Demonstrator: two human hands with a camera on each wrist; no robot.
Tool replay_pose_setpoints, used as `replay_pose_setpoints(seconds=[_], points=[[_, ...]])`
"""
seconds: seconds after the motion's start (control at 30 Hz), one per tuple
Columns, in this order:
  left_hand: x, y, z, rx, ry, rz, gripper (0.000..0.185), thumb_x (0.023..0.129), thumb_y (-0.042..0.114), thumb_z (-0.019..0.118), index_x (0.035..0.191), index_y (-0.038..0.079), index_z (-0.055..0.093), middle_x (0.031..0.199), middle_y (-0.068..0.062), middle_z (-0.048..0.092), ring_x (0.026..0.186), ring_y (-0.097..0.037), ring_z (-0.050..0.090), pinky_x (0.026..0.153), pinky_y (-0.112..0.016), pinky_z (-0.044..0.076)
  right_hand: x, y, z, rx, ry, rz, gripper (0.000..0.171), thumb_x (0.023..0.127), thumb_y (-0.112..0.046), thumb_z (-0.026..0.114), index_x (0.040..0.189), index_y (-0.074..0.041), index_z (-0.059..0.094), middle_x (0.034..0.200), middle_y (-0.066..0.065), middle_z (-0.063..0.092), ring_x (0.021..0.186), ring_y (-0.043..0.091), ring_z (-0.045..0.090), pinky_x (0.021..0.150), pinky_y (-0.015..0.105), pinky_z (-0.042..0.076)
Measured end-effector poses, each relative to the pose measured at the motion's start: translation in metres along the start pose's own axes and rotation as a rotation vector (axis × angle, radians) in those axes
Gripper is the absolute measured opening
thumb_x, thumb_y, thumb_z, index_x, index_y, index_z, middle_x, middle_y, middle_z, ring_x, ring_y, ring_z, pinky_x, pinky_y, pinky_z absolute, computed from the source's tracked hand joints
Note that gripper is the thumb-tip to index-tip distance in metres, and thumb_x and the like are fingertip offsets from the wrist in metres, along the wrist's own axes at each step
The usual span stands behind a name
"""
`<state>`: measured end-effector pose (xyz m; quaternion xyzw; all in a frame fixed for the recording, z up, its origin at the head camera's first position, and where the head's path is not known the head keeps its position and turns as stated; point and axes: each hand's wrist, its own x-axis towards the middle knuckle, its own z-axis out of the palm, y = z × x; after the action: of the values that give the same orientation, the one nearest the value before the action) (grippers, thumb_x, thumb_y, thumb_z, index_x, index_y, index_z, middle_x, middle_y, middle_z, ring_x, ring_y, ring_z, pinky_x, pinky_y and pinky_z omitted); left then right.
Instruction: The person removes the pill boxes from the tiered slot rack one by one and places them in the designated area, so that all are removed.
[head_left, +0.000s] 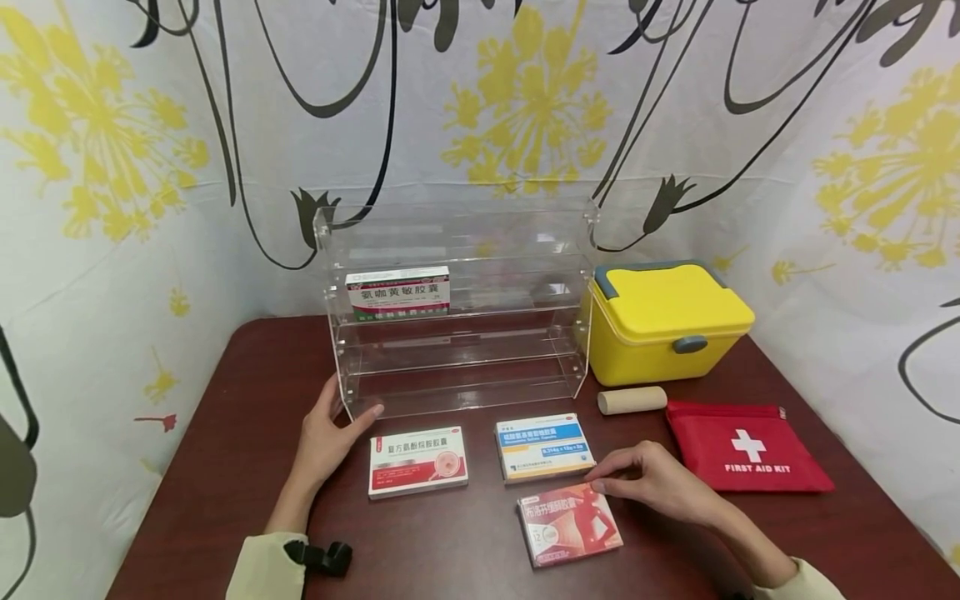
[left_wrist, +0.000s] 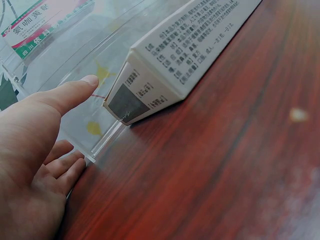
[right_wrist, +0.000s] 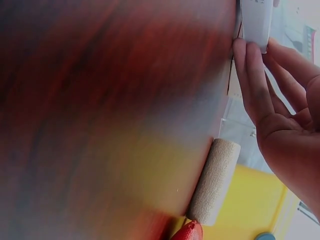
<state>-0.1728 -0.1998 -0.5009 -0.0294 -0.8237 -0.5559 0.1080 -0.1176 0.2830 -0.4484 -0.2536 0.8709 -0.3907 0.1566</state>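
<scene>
My right hand (head_left: 660,486) pinches the upper right corner of a red ibuprofen capsule box (head_left: 570,527) at the front of the table. In the right wrist view the fingertips meet the white end of this box (right_wrist: 256,25). My left hand (head_left: 327,442) rests by the lower left corner of a clear acrylic rack (head_left: 465,400). Its thumb is stretched out and its fingers lie along the rack's outer side in the left wrist view. A white-and-red medicine box (head_left: 417,462) lies near that thumb. Behind the ibuprofen lies a blue-and-white capsule box (head_left: 543,447).
On the rack's upper tier, at left, stands a white, red and green medicine box (head_left: 399,293). Right of the rack are a yellow lidded case (head_left: 667,325), a beige roll (head_left: 632,400) and a red first aid pouch (head_left: 750,450). Patterned cloth surrounds the dark table.
</scene>
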Motion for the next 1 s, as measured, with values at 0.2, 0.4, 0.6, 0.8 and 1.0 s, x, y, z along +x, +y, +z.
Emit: replay_pose_setpoints(seconds=[0.2, 0.4, 0.6, 0.8, 1.0], points=[[-0.0003, -0.0007, 0.0001, -0.001, 0.001, 0.003, 0.088, 0.081, 0.04, 0.081, 0.152, 0.036, 0.03, 0.145, -0.004, 0.048, 0.134, -0.022, 0.043, 0.106, -0.047, 0.036, 0.0013, -0.0028, 0.002, -0.014, 0.022, 0.002, 0.021, 0.09, -0.031, 0.073, 0.107, -0.021, 0.077, 0.098, -0.012, 0.071, 0.087, 0.011, 0.065, 0.077, 0.027, 0.053], [0.0004, -0.0009, -0.0002, -0.001, 0.005, 0.006, 0.086, 0.081, 0.04, 0.081, 0.152, 0.036, 0.031, 0.143, -0.003, 0.05, 0.134, -0.019, 0.043, 0.106, -0.046, 0.036, 0.0014, -0.0054, 0.0022, -0.017, 0.025, 0.007, 0.02, 0.089, -0.031, 0.074, 0.106, -0.021, 0.077, 0.097, -0.012, 0.071, 0.086, 0.01, 0.065, 0.077, 0.027, 0.053], [0.0003, -0.0015, -0.0004, 0.002, 0.004, 0.006, 0.086, 0.081, 0.04, 0.081, 0.151, 0.038, 0.031, 0.144, -0.002, 0.049, 0.134, -0.018, 0.042, 0.107, -0.046, 0.036, 0.0009, -0.006, 0.0015, -0.029, 0.019, 0.027, 0.019, 0.089, -0.032, 0.074, 0.105, -0.021, 0.077, 0.096, -0.013, 0.071, 0.086, 0.009, 0.065, 0.076, 0.026, 0.052], [0.0, -0.0012, -0.0008, 0.0, 0.002, 0.005, 0.085, 0.081, 0.041, 0.08, 0.151, 0.038, 0.031, 0.143, -0.002, 0.049, 0.134, -0.018, 0.042, 0.107, -0.047, 0.035, 0.0002, -0.0068, 0.0018, -0.058, 0.021, 0.029, 0.02, 0.089, -0.032, 0.074, 0.105, -0.021, 0.078, 0.095, -0.014, 0.071, 0.085, 0.008, 0.064, 0.076, 0.027, 0.053], [0.0003, -0.0009, -0.0005, 0.007, 0.003, 0.007, 0.087, 0.081, 0.041, 0.08, 0.152, 0.035, 0.031, 0.144, -0.002, 0.048, 0.134, -0.019, 0.042, 0.107, -0.046, 0.035, -0.0005, -0.0076, 0.0015, -0.079, 0.022, 0.049, 0.02, 0.089, -0.033, 0.074, 0.105, -0.022, 0.078, 0.095, -0.015, 0.07, 0.086, 0.008, 0.064, 0.077, 0.028, 0.053]])
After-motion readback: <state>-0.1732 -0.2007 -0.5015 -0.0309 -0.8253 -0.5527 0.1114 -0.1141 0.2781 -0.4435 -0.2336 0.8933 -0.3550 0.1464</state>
